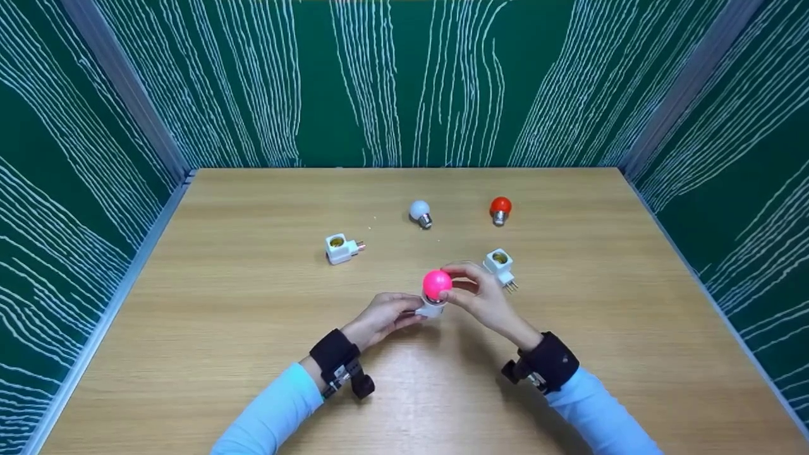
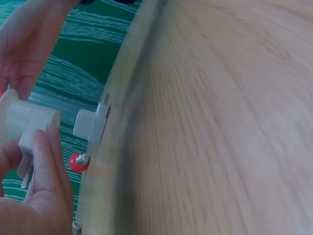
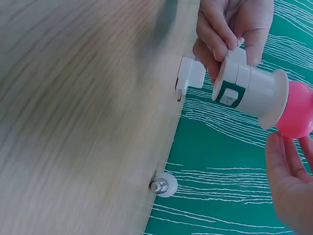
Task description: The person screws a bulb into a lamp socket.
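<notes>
Over the middle of the table, my left hand [image 1: 393, 314] grips a white plug-in lamp socket [image 3: 252, 83] by its plug end. A round collar and a small switch [image 3: 229, 96] show on it in the right wrist view; two flat pins [image 2: 25, 169] stick out in the left wrist view. A pink light bulb [image 1: 437, 284] stands upright at the socket's mouth, a sliver of its metal base visible. The fingers and thumb of my right hand [image 1: 479, 296] pinch the pink globe. How deep the bulb's base sits is hidden.
Farther back lie a white bulb [image 1: 419, 210] and a red bulb [image 1: 500, 206]. One white lamp socket [image 1: 341, 249] lies to the left, pins pointing right; another white socket [image 1: 498, 262] is just beyond my right hand. Green patterned panels [image 1: 316, 82] border the wooden table [image 1: 253, 284].
</notes>
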`<state>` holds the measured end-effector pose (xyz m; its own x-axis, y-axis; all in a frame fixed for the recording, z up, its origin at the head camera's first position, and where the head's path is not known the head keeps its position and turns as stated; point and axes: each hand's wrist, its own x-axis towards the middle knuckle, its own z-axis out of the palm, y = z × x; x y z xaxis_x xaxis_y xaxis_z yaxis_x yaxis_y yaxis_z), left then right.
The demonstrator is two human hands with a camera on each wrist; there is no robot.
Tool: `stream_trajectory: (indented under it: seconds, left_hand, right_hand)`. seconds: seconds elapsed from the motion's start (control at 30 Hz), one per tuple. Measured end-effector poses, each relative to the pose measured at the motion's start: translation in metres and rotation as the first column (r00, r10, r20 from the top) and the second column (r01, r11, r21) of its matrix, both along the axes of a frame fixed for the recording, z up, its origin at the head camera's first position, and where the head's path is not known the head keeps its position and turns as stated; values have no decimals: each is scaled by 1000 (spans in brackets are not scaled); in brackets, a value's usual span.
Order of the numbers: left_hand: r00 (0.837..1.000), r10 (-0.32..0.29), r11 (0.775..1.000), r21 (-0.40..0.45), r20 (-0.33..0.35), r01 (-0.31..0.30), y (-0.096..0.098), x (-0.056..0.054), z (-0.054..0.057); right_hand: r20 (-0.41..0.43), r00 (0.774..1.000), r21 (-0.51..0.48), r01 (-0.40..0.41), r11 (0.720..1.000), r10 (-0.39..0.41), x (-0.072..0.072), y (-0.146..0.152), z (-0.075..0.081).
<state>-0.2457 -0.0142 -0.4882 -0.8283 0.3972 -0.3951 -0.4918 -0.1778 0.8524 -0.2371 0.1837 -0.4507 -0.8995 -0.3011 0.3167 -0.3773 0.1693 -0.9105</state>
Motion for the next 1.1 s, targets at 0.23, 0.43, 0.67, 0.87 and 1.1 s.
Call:
stream_trajectory:
  seconds: [0.23, 0.43, 0.67, 0.87, 1.1]
  left_hand:
    - [999, -41, 999, -17, 7, 41, -2, 0, 2]
    - [998, -59, 997, -40, 0, 59, -2, 1, 2]
    - [1000, -28, 999, -16, 0, 28, -1, 3, 2]
    - [1000, -5, 1000, -5, 11, 5, -2, 4, 1]
    - [1000, 23, 1000, -11, 18, -23, -2, 5, 1]
  right_hand:
    - [103, 991, -11, -88, 996, 88, 0, 6, 7]
    - [155, 967, 19, -208, 978, 203, 0, 9, 11]
    - [134, 972, 53, -201, 978, 193, 0, 9, 10]
    - [127, 980, 72, -165, 984, 155, 2, 7, 10]
    - [101, 992, 85, -89, 992, 80, 4, 3, 7]
